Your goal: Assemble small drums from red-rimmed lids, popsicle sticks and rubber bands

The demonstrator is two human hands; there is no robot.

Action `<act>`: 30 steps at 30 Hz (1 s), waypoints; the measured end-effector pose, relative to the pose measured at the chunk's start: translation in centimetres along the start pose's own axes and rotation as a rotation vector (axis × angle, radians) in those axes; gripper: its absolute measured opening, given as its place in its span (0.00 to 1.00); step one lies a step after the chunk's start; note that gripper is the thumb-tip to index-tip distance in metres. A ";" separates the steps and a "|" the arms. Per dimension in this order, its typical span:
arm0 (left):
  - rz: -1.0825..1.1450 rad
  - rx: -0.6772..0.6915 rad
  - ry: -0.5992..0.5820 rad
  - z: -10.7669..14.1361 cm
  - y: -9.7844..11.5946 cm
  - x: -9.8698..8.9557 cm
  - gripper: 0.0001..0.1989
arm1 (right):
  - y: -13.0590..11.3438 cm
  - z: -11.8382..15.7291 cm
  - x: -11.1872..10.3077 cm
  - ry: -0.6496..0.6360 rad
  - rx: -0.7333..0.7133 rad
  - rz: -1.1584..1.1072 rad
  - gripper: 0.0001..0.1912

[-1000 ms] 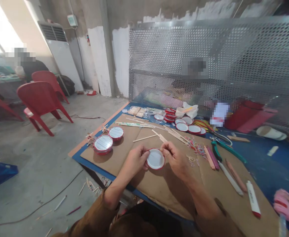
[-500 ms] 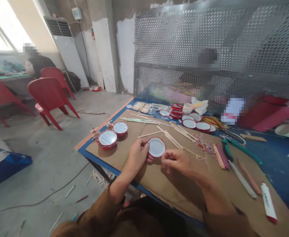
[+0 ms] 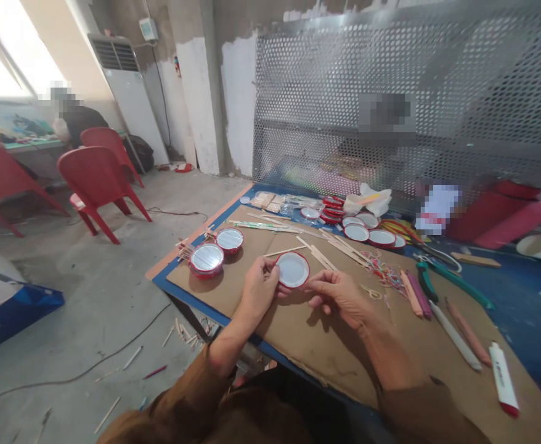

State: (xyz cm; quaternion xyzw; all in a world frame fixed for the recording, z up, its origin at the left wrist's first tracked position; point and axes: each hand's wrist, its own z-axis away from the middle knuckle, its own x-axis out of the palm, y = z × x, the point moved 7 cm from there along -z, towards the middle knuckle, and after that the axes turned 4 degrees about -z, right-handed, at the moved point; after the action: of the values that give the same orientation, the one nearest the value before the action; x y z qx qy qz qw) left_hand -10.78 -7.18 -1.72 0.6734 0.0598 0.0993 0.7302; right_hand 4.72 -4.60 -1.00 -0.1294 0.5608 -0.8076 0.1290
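Note:
A small round drum (image 3: 293, 270) with a white face and a red rim is held up over the cardboard. My left hand (image 3: 262, 287) grips its left edge, thumb on the face side and fingers behind. At the lower right of the rim, my right hand (image 3: 335, 296) has thumb and forefinger pinched together, with the other fingers curled. What that pinch holds, if anything, is too small to make out. To the left, two more drums, a nearer one (image 3: 206, 259) and a farther one (image 3: 229, 240), lie with thin sticks at their left sides.
Cardboard (image 3: 233, 290) covers part of the blue table. Beyond my hands lie wooden sticks (image 3: 323, 258), several more drums (image 3: 356, 232) and tangled coloured strings (image 3: 386, 271). Green-handled pliers (image 3: 425, 280), a white knife-like tool (image 3: 455, 336) and a marker (image 3: 503, 376) lie right. Perforated metal (image 3: 307, 92) stands behind.
My right hand has turned and opened out slightly, its pinch now against the drum's lower right rim. The drum is tilted a little and sits slightly higher, still in my left hand.

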 end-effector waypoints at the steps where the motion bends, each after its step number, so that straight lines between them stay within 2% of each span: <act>1: 0.005 0.004 0.004 0.0 0.0 0.0 0.03 | 0.1 -0.3 -0.4 0.035 -0.004 -0.024 0.10; 6: 0.009 0.010 0.026 -0.1 0.0 -0.4 0.04 | -0.4 -0.6 -3.5 0.358 -0.146 -0.076 0.11; 8: -0.020 -0.003 0.023 -0.1 -0.1 -0.4 0.04 | -0.8 -0.5 -3.8 0.394 -0.193 -0.102 0.13; 10: -0.086 0.021 -0.013 0.1 0.0 -0.1 0.04 | -1.0 -0.8 -2.9 0.300 -0.221 -0.092 0.14; 13: -0.171 0.109 -0.085 0.3 0.5 0.3 0.05 | -1.0 -1.1 -0.4 0.052 -0.261 -0.009 0.18; 15: -0.197 0.146 -0.108 0.4 0.7 0.5 0.07 | -0.8 -1.0 0.8 -0.051 -0.270 0.076 0.19; 18: -0.166 0.171 -0.116 0.4 1.0 0.5 0.14 | -0.4 -0.8 1.2 -0.063 -0.212 0.083 0.21; 22: -0.014 0.129 -0.139 0.2 0.9 0.6 0.25 | -0.6 -0.4 1.3 -0.052 -0.178 -0.145 0.23; 25: -0.006 0.137 -0.126 0.2 0.9 0.4 0.22 | -0.4 -0.3 1.6 -0.057 -0.149 -0.258 0.25; 30: -0.068 0.158 -0.160 0.3 1.0 0.5 0.16 | -0.1 -0.7 1.6 -0.014 -0.189 -0.286 0.19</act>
State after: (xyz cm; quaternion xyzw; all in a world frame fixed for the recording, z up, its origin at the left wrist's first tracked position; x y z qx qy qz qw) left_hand -10.26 -7.25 -0.72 0.7323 0.0316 0.0154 0.6801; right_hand 2.99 -4.48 -1.07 -0.2250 0.6091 -0.7605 0.0039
